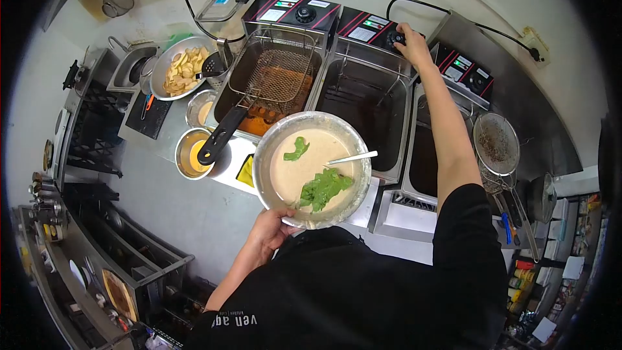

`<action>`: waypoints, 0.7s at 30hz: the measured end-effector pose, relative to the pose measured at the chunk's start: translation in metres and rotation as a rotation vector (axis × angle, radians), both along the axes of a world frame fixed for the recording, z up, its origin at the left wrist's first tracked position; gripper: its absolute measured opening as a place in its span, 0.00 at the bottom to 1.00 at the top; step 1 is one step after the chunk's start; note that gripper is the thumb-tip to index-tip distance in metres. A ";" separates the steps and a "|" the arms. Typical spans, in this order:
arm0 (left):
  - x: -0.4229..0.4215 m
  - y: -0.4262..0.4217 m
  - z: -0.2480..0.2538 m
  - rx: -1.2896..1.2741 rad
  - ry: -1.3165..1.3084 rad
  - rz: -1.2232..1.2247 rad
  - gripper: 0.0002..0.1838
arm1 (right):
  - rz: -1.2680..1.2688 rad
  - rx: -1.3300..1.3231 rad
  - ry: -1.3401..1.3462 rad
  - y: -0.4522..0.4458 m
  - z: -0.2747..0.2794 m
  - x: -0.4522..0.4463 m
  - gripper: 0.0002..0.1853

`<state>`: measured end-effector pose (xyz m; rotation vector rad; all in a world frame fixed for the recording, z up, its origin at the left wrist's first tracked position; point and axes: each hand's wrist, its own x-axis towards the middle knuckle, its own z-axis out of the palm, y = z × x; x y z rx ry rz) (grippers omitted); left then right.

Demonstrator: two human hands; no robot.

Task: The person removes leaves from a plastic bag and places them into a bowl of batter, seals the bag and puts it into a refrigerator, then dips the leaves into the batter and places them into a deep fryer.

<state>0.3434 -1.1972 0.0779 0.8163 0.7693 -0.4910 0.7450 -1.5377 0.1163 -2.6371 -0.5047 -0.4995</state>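
Observation:
My left hand (273, 228) is closed on the near rim of a large metal bowl (260, 185). Pale batter (285, 172) fills the bowl, with green leaves (326, 188) lying on it and a spoon handle (353, 157) sticking out to the right. Up at the back, my right hand (409, 44) has its fingers closed round the black knob (395, 39) of the middle fryer's control panel (366, 29). Below that panel is the middle fryer (363, 100), holding dark oil. A wire basket (278, 74) rests over the left fryer (236, 100), its black handle (223, 135) pointing toward me.
A bowl of sliced pieces (184, 70) stands at the back left. Nearer are a metal bowl with yellow liquid (196, 155) and a yellow cloth (246, 170). Strainers (496, 144) lie right of the right fryer (424, 155). Black racks (129, 240) stand at the lower left.

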 end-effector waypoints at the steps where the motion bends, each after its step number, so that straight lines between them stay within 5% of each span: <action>1: 0.000 0.000 -0.001 0.002 0.002 0.001 0.21 | 0.001 0.002 0.002 0.000 0.000 0.000 0.25; 12: 0.008 -0.001 -0.005 0.001 -0.040 -0.032 0.20 | -0.014 -0.081 0.025 -0.001 0.001 -0.001 0.27; 14: 0.010 -0.002 -0.010 -0.001 -0.002 0.012 0.18 | 0.010 -0.004 -0.208 0.015 0.009 -0.019 0.25; 16: 0.011 -0.001 -0.004 -0.032 0.002 0.025 0.18 | -0.073 -0.038 0.021 0.062 0.050 -0.075 0.15; 18: 0.011 0.002 -0.012 -0.054 -0.041 -0.011 0.20 | 0.143 0.078 0.299 0.109 0.055 -0.149 0.11; 21: 0.015 0.001 -0.008 -0.081 -0.092 -0.057 0.22 | 0.401 -0.129 0.487 0.156 0.025 -0.212 0.10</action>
